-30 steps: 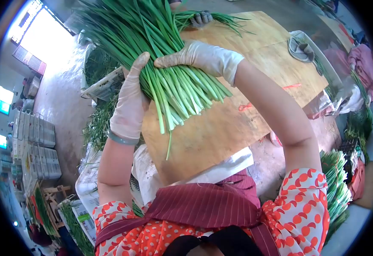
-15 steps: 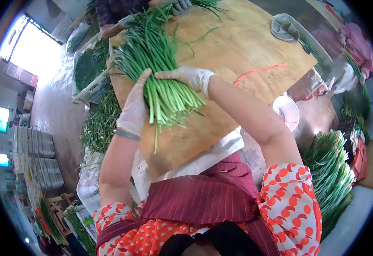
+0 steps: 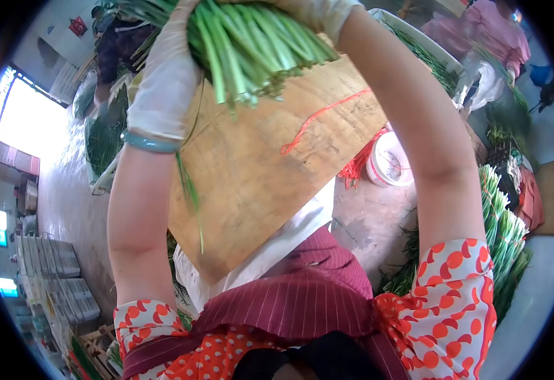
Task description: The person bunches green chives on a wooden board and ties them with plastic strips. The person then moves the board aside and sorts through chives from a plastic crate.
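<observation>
Green bundle [image 3: 254, 50] above the table [image 3: 245, 183]
Left grip [image 3: 166, 79] and right grip [image 3: 312, 11] are clamped on its two sides; red string [image 3: 315, 116] lies nearer.

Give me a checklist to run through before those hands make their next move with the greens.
1. Left hand on the bundle: ok, the gloved hand is against its left side.
2. Right hand grip: cannot tell, the picture's top edge cuts it off.
3. No strays: not ok, a loose stalk hangs down past the left glove.
4. Red string in sight: ok, it lies on the board, apart from the cut ends.
5. Leafy tips tidy: cannot tell, most are out of frame.
</observation>
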### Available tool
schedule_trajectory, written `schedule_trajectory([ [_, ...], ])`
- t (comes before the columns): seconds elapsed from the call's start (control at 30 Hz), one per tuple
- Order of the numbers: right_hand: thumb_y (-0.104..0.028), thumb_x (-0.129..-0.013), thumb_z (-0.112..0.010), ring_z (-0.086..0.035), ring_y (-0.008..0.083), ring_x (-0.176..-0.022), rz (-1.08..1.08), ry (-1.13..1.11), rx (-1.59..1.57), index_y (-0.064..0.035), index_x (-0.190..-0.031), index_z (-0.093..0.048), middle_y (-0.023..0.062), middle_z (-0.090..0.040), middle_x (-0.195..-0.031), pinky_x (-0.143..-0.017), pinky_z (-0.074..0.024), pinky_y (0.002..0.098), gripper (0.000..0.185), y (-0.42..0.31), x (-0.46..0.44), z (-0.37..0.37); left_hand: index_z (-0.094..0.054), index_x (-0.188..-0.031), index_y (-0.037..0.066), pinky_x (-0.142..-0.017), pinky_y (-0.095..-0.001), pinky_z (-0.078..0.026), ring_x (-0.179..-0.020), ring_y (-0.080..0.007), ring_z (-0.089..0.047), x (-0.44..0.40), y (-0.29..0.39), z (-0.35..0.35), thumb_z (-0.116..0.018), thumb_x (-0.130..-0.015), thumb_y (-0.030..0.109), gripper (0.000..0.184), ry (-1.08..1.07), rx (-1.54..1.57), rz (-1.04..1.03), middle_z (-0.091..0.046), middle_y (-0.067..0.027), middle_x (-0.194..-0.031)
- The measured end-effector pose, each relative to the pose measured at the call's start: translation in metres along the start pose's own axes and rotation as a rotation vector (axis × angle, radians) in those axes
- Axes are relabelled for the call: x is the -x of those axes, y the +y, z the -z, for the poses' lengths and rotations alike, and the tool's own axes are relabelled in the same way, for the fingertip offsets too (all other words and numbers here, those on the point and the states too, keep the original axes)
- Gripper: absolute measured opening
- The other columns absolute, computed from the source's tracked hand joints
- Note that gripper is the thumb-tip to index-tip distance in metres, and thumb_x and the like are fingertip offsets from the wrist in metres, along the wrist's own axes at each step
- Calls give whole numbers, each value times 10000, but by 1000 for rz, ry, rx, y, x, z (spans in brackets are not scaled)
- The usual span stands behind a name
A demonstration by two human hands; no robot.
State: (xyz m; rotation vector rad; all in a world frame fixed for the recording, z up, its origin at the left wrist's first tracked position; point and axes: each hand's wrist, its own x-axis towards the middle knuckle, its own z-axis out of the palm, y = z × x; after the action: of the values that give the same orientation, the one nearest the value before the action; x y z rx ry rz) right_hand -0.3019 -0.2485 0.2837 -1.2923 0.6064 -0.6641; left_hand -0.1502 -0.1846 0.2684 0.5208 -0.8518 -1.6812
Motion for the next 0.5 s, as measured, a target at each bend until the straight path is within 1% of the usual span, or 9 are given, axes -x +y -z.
schedule_trajectory([
  [0.03,-209,-778,-647,-633,144,-777,-31,10,-76,5,-1051,-608,101,-667,-899,-656,-508,259,349,-2,3,12,-549,-1108,0,-892,-368,-456,-952,-250,-582,-4,-5,-8,-423,-950,352,406,-160,142,144,-610,-156,-1037],
  [0.1,-259,-779,-666,-648,157,-764,-79,8,-84,-2,-1035,-613,108,-671,-903,-655,-530,273,367,16,12,48,-511,-1180,-13,-947,-332,-443,-1030,-221,-562,-50,-31,15,-527,-922,230,355,-171,105,-13,-587,-140,-1127],
  [0.17,-359,-782,-704,-677,183,-736,-175,-13,-101,-17,-1005,-623,122,-679,-912,-653,-575,302,416,41,24,85,-564,-1095,-3,-822,-316,-508,-865,-204,-618,-68,-73,19,-678,-810,272,413,153,-114,-60,-620,-104,-1052],
  [0.2,-305,-799,-690,-667,171,-739,-30,2,53,-29,-1048,-604,93,-673,-927,-690,-568,332,381,48,39,89,-560,-1108,-3,-854,-315,-488,-904,-198,-602,-65,-98,16,-696,-796,254,427,203,-84,-37,-612,-106,-1071],
  [0.3,-365,-780,-707,-606,183,-972,-281,99,259,-46,-1213,-531,89,-632,-1098,-875,-472,316,565,113,55,130,-441,-1239,-32,-932,-329,-433,-1036,-199,-537,-75,-196,50,-752,-748,201,626,415,75,92,-551,-115,-1186],
  [0.33,-389,-763,-719,-595,174,-988,-164,192,511,-49,-1233,-520,93,-616,-1131,-883,-469,328,613,140,62,129,-465,-1234,-10,-911,-329,-444,-1006,-208,-544,-78,-238,70,-718,-779,269,591,545,-91,49,-560,-109,-1171],
  [0.37,-414,-750,-724,-603,173,-965,-314,286,505,-54,-1217,-535,84,-629,-1101,-883,-464,326,619,157,59,140,-490,-1230,12,-890,-328,-455,-975,-217,-551,-81,-263,81,-684,-809,338,566,670,-261,-1,-568,-103,-1156],
  [0.43,-464,-727,-729,-615,176,-929,-413,277,179,-65,-1182,-566,71,-651,-1051,-879,-454,320,627,176,64,151,-488,-1232,14,-893,-334,-453,-983,-217,-551,-83,-248,69,-686,-808,336,568,671,-255,155,-559,-106,-1175],
  [0.5,-502,-709,-729,-622,171,-912,-456,246,258,-68,-1140,-594,68,-662,-1022,-864,-457,311,626,191,53,173,-497,-1217,12,-894,-345,-453,-1000,-220,-551,-83,-241,71,-693,-804,329,556,673,-187,349,-556,-111,-1187],
])
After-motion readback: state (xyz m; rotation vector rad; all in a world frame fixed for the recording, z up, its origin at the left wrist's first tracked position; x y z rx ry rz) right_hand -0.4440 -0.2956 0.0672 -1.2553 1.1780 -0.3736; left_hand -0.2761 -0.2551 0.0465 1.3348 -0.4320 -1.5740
